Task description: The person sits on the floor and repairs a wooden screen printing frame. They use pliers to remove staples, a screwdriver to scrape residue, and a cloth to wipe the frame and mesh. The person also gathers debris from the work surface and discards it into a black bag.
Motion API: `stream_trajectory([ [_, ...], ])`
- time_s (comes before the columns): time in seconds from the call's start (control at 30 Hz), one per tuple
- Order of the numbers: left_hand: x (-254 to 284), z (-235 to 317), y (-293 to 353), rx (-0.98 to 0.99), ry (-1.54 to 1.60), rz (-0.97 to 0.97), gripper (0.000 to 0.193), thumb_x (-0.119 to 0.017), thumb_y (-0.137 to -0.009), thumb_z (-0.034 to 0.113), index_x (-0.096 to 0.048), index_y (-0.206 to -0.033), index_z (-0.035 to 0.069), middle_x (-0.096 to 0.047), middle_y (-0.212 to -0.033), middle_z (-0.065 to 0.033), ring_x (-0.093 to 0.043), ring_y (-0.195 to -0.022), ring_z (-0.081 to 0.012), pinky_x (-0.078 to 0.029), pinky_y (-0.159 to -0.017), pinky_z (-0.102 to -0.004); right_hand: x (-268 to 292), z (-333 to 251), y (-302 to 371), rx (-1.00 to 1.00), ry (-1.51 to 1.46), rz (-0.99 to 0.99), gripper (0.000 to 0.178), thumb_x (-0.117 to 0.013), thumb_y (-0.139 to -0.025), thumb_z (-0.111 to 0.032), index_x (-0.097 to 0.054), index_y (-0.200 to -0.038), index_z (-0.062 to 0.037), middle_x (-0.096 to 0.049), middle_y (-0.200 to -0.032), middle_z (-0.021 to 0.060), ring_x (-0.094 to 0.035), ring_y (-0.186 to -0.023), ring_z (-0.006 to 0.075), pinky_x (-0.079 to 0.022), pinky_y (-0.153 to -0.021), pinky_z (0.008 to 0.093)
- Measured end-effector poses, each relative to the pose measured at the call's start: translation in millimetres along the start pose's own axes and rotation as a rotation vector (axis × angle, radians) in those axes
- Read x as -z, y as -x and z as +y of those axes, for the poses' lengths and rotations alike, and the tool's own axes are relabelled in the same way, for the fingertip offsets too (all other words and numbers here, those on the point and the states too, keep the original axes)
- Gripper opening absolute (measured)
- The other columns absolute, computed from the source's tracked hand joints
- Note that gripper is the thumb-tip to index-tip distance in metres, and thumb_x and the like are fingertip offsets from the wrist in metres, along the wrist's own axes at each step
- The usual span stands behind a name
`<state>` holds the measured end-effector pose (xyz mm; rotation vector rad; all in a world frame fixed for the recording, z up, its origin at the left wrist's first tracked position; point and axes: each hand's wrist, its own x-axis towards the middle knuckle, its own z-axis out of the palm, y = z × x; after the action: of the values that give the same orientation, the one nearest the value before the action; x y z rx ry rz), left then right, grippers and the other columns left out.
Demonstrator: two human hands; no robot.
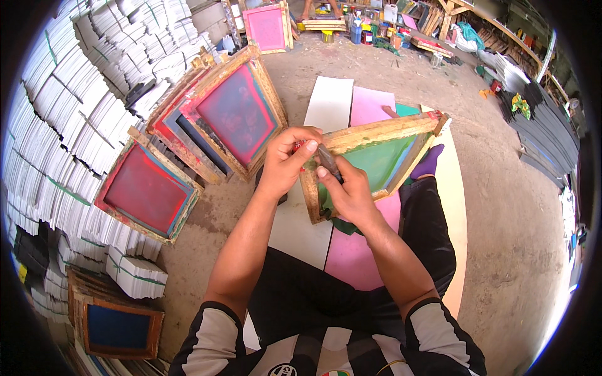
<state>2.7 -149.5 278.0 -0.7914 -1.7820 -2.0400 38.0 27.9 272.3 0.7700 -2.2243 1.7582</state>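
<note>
Floor: I see through the camera a bare concrete floor [514, 250], with stacks of white sheets [144, 37] far to the left of the left grip.
Left grip: the left grip [287, 164] has its fingers curled beside the upper end of a dark tool [327, 161]; I cannot tell if it is closed on something.
Right grip: the right grip [352, 193] is narrow, holding the dark tool between thumb and fingers.
Green frame: the wooden frame with green mesh [376, 164] stands tilted just beyond and to the right of both grips; a foot in a purple sock [428, 161] is near its right side.
Sheets: under the grips lie a pink sheet [354, 263] and a white sheet [329, 100], side by side.
Other frames: a red-mesh frame [147, 188] and a grey-mesh frame [238, 116] lean to the left of the left grip.
</note>
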Motion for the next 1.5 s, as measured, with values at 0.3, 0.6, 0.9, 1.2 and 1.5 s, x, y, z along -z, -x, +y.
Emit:
stream_trajectory([
  [0.3, -6, 2, 2, 0.061, -0.027, 0.004, 0.012, -0.056, -0.105, 0.015, -0.057, -0.106, 0.004, -0.064, -0.110, -0.0106, -0.059, -0.110, -0.0179, -0.046, -0.098, -0.0331, 2, 1, -6, 0.033, 0.058, -0.041, 0.076, -0.058, -0.102, -0.024, -0.013, -0.161, -0.0073, -0.065, -0.115, 0.0351, -0.064, -0.108, 0.0518, -0.051, -0.091, 0.0500],
  [0.6, -7, -2, -9, 0.084, 0.111, 0.157, 0.020, -0.045, -0.110, 0.022, -0.049, -0.102, 0.004, -0.065, -0.099, -0.0092, -0.062, -0.107, -0.0209, -0.046, -0.100, -0.0362, 5, -3, -12, -0.118, 0.037, -0.139, 0.070, -0.055, -0.104, -0.025, -0.018, -0.161, -0.0080, -0.065, -0.115, 0.0356, -0.062, -0.106, 0.0546, -0.049, -0.091, 0.0533],
  [0.9, 97, -104, 47, 0.346, -0.278, 0.614, 0.021, -0.056, -0.105, 0.021, -0.062, -0.095, 0.004, -0.071, -0.092, -0.0099, -0.069, -0.092, -0.0198, -0.052, -0.083, -0.0363, -2, 7, -25, -0.059, 0.129, -0.087, 0.065, -0.056, -0.103, -0.025, -0.026, -0.159, -0.0140, -0.066, -0.114, 0.0330, -0.062, -0.107, 0.0537, -0.049, -0.090, 0.0537],
  [1.2, 170, -215, 145, 0.641, -0.932, 0.545, 0.027, -0.081, -0.084, 0.016, -0.068, -0.102, 0.001, -0.071, -0.087, -0.0110, -0.067, -0.077, -0.0200, -0.054, -0.073, -0.0361, -2, 3, -27, -0.155, 0.080, -0.138, 0.068, -0.056, -0.103, -0.026, -0.023, -0.161, -0.0168, -0.064, -0.121, 0.0327, -0.061, -0.110, 0.0535, -0.049, -0.092, 0.0532],
  [1.5, 28, -48, 14, 0.043, 0.012, 0.137, 0.064, -0.044, -0.106, 0.051, -0.045, -0.145, 0.001, -0.054, -0.139, -0.0111, -0.051, -0.129, -0.0222, -0.039, -0.111, -0.0395, -9, 35, -9, 0.070, 0.096, 0.057, 0.069, -0.058, -0.101, -0.025, -0.024, -0.160, -0.0122, -0.061, -0.129, 0.0306, -0.062, -0.111, 0.0511, -0.052, -0.091, 0.0534],
])
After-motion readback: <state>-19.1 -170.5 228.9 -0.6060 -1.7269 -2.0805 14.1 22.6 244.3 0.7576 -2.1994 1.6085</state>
